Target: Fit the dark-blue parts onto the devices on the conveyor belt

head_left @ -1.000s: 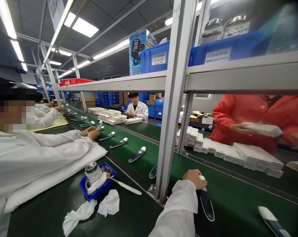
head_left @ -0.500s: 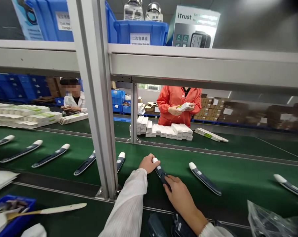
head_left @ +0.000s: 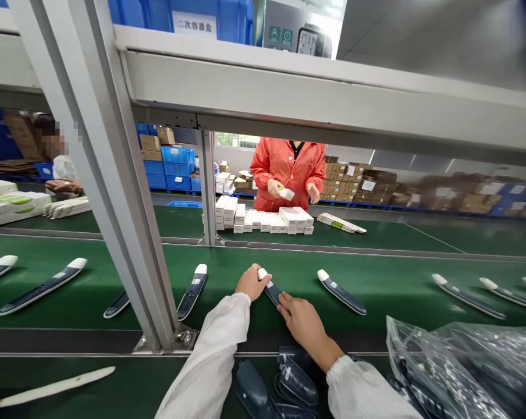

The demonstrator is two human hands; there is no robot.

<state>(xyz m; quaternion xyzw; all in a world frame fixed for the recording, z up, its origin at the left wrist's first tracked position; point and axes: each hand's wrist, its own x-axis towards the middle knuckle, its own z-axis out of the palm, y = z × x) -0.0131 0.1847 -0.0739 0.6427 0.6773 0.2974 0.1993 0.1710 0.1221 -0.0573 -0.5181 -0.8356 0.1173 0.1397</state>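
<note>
Both my hands hold one dark blue, white-tipped handheld device [head_left: 269,288] lying on the green conveyor belt [head_left: 394,285]. My left hand [head_left: 251,283] grips its white tip end. My right hand [head_left: 301,320] presses on its lower end, covering most of the body. A matching device [head_left: 341,291] lies just to the right, and another device [head_left: 192,290] just to the left beside the metal post [head_left: 114,198].
More devices line the belt both ways. A person in an orange coat [head_left: 289,171] stands across it holding a small box, behind stacks of white boxes [head_left: 265,219]. A clear plastic bag [head_left: 459,372] and dark parts [head_left: 267,384] lie near me. A shelf beam [head_left: 324,110] runs overhead.
My view swung right from the co-worker in white toward the belt ahead. My right hand came in and joined my left on the device. The belt's devices have shifted left.
</note>
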